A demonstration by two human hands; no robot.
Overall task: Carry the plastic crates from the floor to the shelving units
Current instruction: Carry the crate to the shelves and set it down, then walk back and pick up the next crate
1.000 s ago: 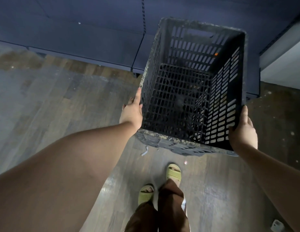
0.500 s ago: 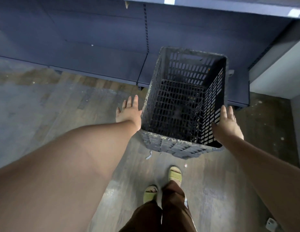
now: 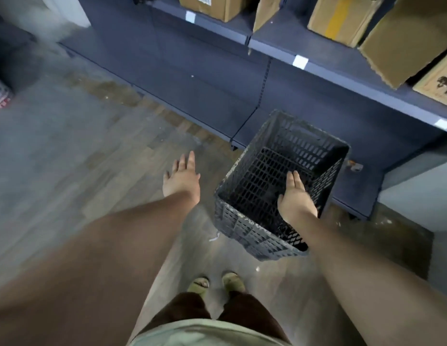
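Both hands have left crate [image 3: 252, 228] by shelving [image 3: 342, 71].

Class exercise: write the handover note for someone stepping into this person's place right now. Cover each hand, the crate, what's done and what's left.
Left hand: open, empty, off the crate.
Right hand: open, fingers straight, over the crate's near right corner, gripping nothing.
Black plastic crate: empty, at the foot of the shelving unit, far end over the bottom shelf.
Done: crate brought to the shelving.
Left: check it sits fully on the shelf, then look for further crates.
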